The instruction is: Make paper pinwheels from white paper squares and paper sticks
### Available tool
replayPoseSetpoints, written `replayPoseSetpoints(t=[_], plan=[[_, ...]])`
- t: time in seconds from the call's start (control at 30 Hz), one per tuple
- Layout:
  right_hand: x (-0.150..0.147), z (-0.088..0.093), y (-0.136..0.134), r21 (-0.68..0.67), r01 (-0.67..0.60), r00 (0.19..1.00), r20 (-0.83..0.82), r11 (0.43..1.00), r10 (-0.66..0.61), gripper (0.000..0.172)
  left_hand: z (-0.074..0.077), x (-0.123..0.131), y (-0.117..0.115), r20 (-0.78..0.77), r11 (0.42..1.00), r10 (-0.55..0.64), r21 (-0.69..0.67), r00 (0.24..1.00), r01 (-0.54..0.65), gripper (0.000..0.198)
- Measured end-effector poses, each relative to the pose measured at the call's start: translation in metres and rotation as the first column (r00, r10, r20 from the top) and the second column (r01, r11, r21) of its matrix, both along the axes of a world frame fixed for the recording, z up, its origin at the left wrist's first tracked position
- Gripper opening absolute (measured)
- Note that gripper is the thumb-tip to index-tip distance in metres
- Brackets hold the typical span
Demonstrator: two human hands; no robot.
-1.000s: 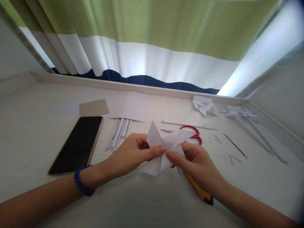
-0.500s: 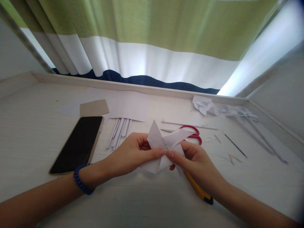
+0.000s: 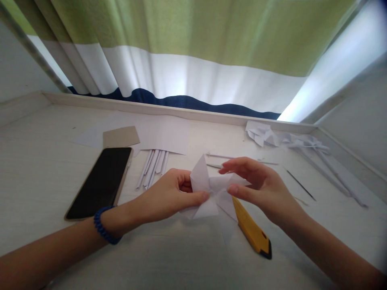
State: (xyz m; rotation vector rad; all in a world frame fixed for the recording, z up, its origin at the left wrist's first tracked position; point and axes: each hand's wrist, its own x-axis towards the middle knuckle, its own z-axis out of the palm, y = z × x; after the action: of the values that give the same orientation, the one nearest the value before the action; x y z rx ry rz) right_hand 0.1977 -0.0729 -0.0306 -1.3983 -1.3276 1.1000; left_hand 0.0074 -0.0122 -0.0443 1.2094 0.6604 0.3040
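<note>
A white folded paper pinwheel [image 3: 201,177] is pinched in my left hand [image 3: 172,193], thumb on its front near the centre, other fingers behind. My right hand [image 3: 260,185] is at the pinwheel's right side with thumb and fingers apart; whether it touches the paper blade there I cannot tell. Below the pinwheel lies a yellow utility knife [image 3: 254,233], its upper end hidden by the paper. Scissors show only as a blade tip [image 3: 215,165], since my right hand covers the handles.
To the left lies a phone [image 3: 101,181], beside several rolled paper sticks [image 3: 153,167]. A cardboard piece [image 3: 121,137] rests on white sheets [image 3: 163,133]. Crumpled paper [image 3: 260,133], a thin black rod [image 3: 299,184] and long paper strips [image 3: 338,177] lie at the right.
My right hand has let go of the pinwheel's centre and moved up and right, fingers spreading. My left hand keeps its hold; the pinwheel has tilted slightly.
</note>
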Motion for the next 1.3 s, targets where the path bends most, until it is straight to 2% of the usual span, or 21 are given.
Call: replayPoseSetpoints(t=[0.17, 0.27, 0.53, 0.73, 0.97, 1.3], plan=[[-0.006, 0.003, -0.003, -0.209, -0.010, 0.993, 0.111, 0.978, 0.033, 0.024, 0.002, 0.000, -0.002, -0.016, 1.000, -0.018, -0.001, 1.000, 0.018, 0.018], [-0.008, 0.001, -0.002, -0.219, -0.010, 0.992, 0.124, 0.976, 0.038, 0.018, 0.002, 0.000, -0.003, -0.035, 1.000, -0.015, -0.001, 0.999, 0.015, 0.019], [-0.005, 0.000, -0.002, -0.277, -0.046, 0.994, 0.084, 0.960, 0.072, 0.020, 0.002, 0.001, -0.002, -0.041, 0.999, -0.032, -0.028, 0.999, 0.031, 0.020], [0.001, 0.000, 0.000, -0.314, -0.175, 0.982, 0.005, 0.933, 0.186, 0.026, 0.003, 0.001, 0.000, -0.050, 0.999, -0.037, -0.031, 0.998, 0.036, 0.023], [0.000, -0.001, 0.000, -0.320, -0.191, 0.981, -0.038, 0.928, 0.189, 0.028, 0.001, 0.000, 0.001, -0.049, 0.999, -0.034, -0.037, 0.998, 0.032, 0.022], [-0.006, 0.005, -0.003, -0.317, -0.157, 0.982, 0.046, 0.935, 0.181, 0.024, 0.000, -0.002, 0.001, -0.057, 0.997, -0.069, -0.022, 0.996, 0.068, 0.023]])
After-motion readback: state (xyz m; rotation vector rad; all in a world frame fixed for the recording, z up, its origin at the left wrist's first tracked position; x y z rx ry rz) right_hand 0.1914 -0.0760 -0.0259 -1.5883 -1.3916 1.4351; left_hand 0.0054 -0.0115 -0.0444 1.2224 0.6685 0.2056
